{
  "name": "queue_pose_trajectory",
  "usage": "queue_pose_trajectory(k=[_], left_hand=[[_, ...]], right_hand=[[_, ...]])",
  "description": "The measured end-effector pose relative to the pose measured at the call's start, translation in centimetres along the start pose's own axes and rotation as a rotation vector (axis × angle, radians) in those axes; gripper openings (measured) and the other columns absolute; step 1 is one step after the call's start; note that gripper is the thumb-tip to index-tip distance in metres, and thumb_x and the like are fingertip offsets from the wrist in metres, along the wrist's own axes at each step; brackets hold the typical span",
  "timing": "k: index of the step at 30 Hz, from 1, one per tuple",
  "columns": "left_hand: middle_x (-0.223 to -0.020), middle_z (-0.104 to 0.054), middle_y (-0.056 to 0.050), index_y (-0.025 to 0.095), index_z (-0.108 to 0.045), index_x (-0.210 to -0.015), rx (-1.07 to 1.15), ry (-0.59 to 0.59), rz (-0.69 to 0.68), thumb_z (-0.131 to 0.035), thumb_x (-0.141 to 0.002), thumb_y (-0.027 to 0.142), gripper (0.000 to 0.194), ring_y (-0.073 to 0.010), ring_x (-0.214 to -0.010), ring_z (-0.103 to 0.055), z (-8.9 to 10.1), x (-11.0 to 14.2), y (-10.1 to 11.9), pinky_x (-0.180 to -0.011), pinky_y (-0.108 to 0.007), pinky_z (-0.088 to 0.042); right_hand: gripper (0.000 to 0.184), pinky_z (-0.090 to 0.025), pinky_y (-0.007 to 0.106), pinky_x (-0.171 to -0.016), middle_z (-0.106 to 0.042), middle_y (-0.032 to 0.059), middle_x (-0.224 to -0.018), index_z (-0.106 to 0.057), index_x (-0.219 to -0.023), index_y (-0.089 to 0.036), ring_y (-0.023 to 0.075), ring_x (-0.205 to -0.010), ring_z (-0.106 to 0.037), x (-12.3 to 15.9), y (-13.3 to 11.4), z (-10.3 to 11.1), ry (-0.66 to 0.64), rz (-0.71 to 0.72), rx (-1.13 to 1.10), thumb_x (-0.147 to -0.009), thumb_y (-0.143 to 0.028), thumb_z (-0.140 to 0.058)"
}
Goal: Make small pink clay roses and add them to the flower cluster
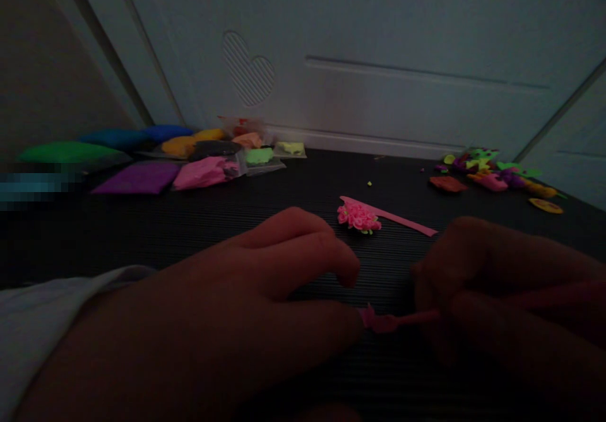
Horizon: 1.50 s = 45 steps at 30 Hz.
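Observation:
My right hand (478, 295) is closed round a thin pink modelling tool (419, 316), its handle running back past the palm. At the tool's tip lies a small, uneven piece of pink clay (367, 314); in the dim light I cannot tell where the tool ends and the clay begins. My left hand (284, 283) rests to the left, its thumb tip against that piece, the bent forefinger raised apart from the thumb. Beyond both hands sits a cluster of small pink clay roses (360, 216) with bits of green, touching a flat pink clay strip (402, 220).
Bags of coloured clay, among them a purple bag (137, 177) and a pink bag (206, 172), line the back left. Several bright clay shapes (497, 175) are heaped at the back right, beside a red-brown piece (447, 184). A pale panel (379, 36) stands behind the dark ridged tabletop (293, 185).

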<state>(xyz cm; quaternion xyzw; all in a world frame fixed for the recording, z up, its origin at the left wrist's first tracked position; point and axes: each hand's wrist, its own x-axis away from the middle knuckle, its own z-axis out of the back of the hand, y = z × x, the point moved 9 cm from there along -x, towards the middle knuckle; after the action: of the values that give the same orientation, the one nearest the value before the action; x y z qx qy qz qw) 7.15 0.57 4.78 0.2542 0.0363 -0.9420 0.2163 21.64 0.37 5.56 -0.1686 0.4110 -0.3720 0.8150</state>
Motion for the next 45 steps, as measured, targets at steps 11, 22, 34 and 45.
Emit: queue_pose_trajectory(k=[11, 22, 34, 45], left_hand=[[-0.103, -0.072, -0.003, 0.038, -0.077, -0.094, 0.117, 0.001, 0.037, -0.069, -0.093, 0.049, 0.014, -0.0278, -0.098, -0.065, 0.2, 0.0, -0.4, -0.079, -0.040, -0.062], [-0.103, -0.072, -0.003, 0.032, -0.071, -0.080, 0.164, 0.062, 0.058, -0.072, -0.091, 0.047, 0.019, -0.0282, -0.100, -0.066, 0.6, 0.3, -0.2, -0.078, -0.040, -0.063], [-0.103, -0.071, -0.004, 0.028, -0.066, -0.074, 0.248, 0.024, 0.075, -0.059, -0.097, 0.041, 0.027, -0.0262, -0.101, -0.064, 0.6, -0.3, -0.3, -0.075, -0.037, -0.061], [-0.102, -0.069, -0.002, 0.024, -0.058, -0.069, 0.264, 0.015, 0.097, -0.055, -0.097, 0.031, 0.029, -0.0236, -0.102, -0.062, 0.7, -0.3, 0.1, -0.080, -0.036, -0.059]], right_hand=[[0.028, -0.045, 0.016, -0.033, -0.059, -0.0038, -0.061, -0.058, -0.084, -0.028, 0.0109, -0.042, -0.053, 0.0, 0.2, -0.2, -0.089, 0.006, -0.126, -0.105, -0.044, -0.048], [0.023, -0.031, 0.017, -0.025, -0.052, -0.0051, -0.055, -0.057, -0.081, -0.028, 0.0098, -0.036, -0.041, -0.1, 0.3, -0.1, -0.023, 0.004, -0.025, -0.100, -0.035, -0.047], [0.026, -0.037, 0.015, -0.030, -0.055, -0.0043, -0.057, -0.057, -0.080, -0.026, 0.0083, -0.039, -0.046, 0.2, -0.7, -0.2, 0.003, 0.037, -0.006, -0.101, -0.037, -0.046], [0.026, -0.035, 0.017, -0.030, -0.053, -0.0042, -0.057, -0.056, -0.081, -0.027, 0.0093, -0.040, -0.047, -0.4, -0.1, -0.3, 0.018, 0.020, -0.016, -0.102, -0.039, -0.045]])
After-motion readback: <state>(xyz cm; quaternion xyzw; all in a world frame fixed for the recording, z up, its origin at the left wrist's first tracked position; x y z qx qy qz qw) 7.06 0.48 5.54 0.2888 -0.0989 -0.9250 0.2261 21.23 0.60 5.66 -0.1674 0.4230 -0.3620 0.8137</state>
